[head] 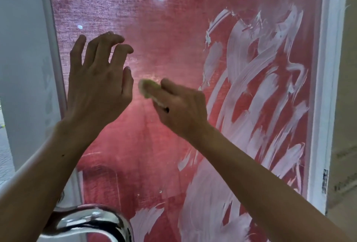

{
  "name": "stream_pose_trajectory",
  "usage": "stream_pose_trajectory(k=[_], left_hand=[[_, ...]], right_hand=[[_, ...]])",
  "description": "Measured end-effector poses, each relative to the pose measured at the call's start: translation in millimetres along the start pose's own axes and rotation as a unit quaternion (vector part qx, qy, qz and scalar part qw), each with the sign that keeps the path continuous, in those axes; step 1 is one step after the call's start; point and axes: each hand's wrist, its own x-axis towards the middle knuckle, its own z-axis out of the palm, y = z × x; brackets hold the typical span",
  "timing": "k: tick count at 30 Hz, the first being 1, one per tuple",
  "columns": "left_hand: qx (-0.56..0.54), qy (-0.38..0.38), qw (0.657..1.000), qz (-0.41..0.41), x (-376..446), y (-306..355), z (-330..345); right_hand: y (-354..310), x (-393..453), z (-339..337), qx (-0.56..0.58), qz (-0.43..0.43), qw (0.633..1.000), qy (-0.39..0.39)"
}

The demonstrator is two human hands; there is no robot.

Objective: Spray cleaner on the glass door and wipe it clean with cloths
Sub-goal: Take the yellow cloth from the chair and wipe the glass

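Note:
The glass door (164,38) fills the view, with red fabric showing behind the pane. White smeared streaks of cleaner (260,91) cover its right half and lower part. My right hand (179,108) pinches a small pale green cloth (148,89) against the glass near the middle. The cloth is blurred and mostly hidden under the fingers. My left hand (100,75) is raised in front of the left part of the glass, fingers spread and slightly bent, holding nothing.
A shiny chrome door handle (87,222) sticks out at the bottom left, under my left forearm. The white door frame (320,106) runs down the right side, and another white frame edge (52,48) runs down the left.

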Motion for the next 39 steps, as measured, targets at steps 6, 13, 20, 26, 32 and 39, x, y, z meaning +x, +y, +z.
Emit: stream_pose_trajectory(k=[6,13,20,26,32,39], left_hand=[[0.002,0.000,1.000,-0.003,-6.7,-1.7,-0.8],[-0.002,-0.002,1.000,-0.003,-7.9,-0.4,-1.6],[-0.002,-0.003,1.000,-0.002,-8.9,1.6,-1.2],[0.000,-0.008,1.000,-0.003,-8.8,1.9,1.0],[0.006,-0.010,1.000,0.004,-10.1,3.7,1.8],[0.007,-0.003,1.000,0.010,-12.3,2.6,3.9]], right_hand=[[-22.5,-26.7,5.6,0.048,0.008,0.999,0.004],[0.3,-68.5,-0.5,0.032,-0.209,0.973,-0.096],[54.0,16.2,-7.0,-0.058,0.180,0.979,0.078],[-7.9,-45.1,6.1,0.043,-0.032,0.998,0.012],[-1.4,-75.6,4.8,0.038,-0.249,0.964,-0.083],[42.5,-4.7,-5.4,-0.028,0.099,0.993,0.053]])
